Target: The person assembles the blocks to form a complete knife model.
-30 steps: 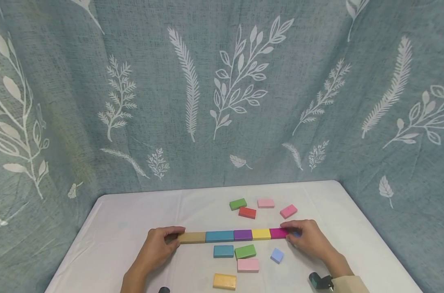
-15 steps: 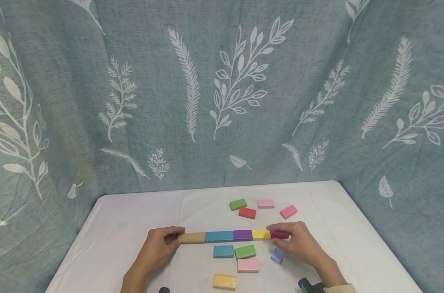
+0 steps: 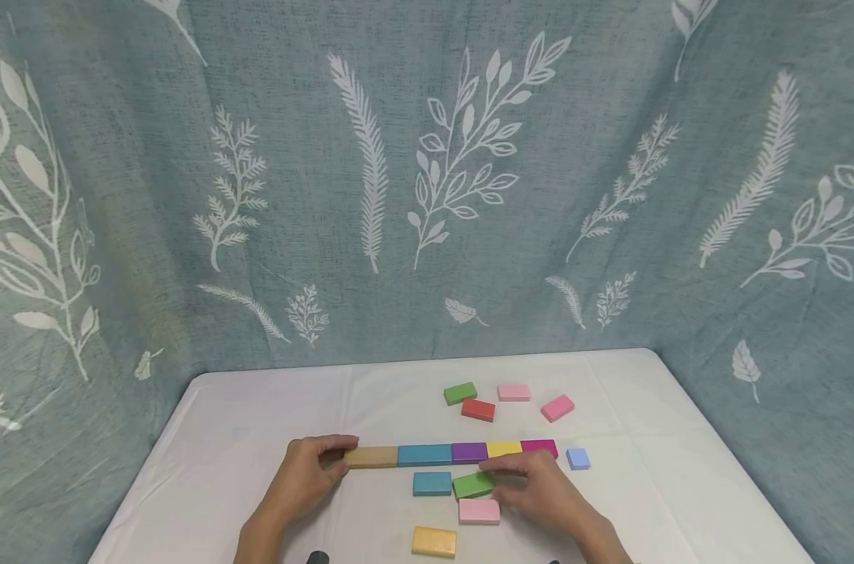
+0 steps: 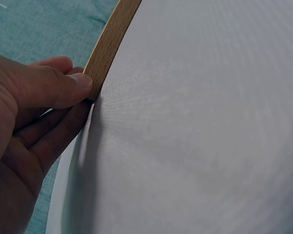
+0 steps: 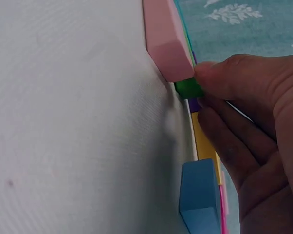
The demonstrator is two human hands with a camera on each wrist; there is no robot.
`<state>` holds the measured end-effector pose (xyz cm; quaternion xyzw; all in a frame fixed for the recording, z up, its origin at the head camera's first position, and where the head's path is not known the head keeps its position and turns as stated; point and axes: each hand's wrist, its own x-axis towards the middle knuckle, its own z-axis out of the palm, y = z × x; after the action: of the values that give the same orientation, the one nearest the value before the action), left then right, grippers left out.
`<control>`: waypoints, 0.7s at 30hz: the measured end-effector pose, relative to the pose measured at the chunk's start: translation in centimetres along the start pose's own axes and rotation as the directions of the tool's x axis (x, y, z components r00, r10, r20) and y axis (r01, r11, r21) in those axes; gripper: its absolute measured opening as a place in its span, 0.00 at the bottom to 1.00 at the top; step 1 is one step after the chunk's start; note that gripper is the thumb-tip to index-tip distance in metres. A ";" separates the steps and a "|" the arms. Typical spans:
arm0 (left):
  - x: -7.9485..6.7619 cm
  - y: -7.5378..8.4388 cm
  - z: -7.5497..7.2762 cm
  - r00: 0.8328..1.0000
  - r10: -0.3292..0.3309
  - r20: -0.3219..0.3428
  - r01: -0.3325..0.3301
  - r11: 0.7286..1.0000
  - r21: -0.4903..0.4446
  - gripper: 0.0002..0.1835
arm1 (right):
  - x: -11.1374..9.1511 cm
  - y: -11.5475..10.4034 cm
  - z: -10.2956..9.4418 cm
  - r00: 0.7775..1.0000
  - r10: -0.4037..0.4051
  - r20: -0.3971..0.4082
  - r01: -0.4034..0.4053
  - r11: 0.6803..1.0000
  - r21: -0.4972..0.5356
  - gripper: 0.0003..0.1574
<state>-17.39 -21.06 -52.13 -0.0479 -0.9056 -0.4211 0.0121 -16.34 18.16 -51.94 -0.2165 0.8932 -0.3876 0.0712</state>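
Observation:
A row of wooden blocks runs across the white table: tan (image 3: 370,457), blue (image 3: 424,455), purple (image 3: 469,453), yellow (image 3: 504,449) and magenta (image 3: 540,446). My left hand (image 3: 305,474) pinches the left end of the tan block; the left wrist view shows its thumb lying against the wood. In front of the row, my right hand (image 3: 540,489) has thumb and fingers around the right end of a green block (image 3: 472,485). A pink block (image 5: 168,41) is close by the right thumb. In the right wrist view, a light blue block (image 5: 201,195) lies below the fingers.
Behind the row lie a green block (image 3: 460,393), a red one (image 3: 479,410) and two pink ones, paler (image 3: 514,392) and deeper (image 3: 557,407). In front are a teal block (image 3: 432,483) and an orange-yellow one (image 3: 434,541). Beyond the magenta end is a small blue block (image 3: 578,459).
My right hand has slid left along the row from the magenta end, past the yellow block, then down to the green block. The small blue block right of the row is now uncovered. Left hand unchanged.

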 end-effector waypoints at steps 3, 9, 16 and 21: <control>0.0 0.0 0.0 1.000 -0.005 0.004 0.005 1.000 -0.005 0.20 | 0.0 -0.1 0.1 1.000 -0.023 0.000 0.023 1.000 -0.007 0.25; 0.0 -0.1 0.0 1.000 0.000 0.003 0.000 1.000 -0.002 0.20 | 0.3 0.2 0.4 0.999 -0.051 0.011 0.052 0.998 -0.026 0.25; 0.0 -0.1 0.0 1.000 0.007 0.000 -0.007 1.000 0.003 0.20 | 0.3 -0.1 0.7 0.998 -0.042 -0.042 0.039 0.998 -0.057 0.22; 0.0 -0.1 0.1 1.000 0.002 -0.001 -0.002 1.000 0.007 0.21 | 0.0 -0.3 0.6 0.995 -0.028 -0.099 0.017 0.994 -0.109 0.22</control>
<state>-17.39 -21.04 -52.27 -0.0486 -0.9071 -0.4179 0.0133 -16.11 17.58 -52.13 -0.2104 0.9129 -0.3497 0.0097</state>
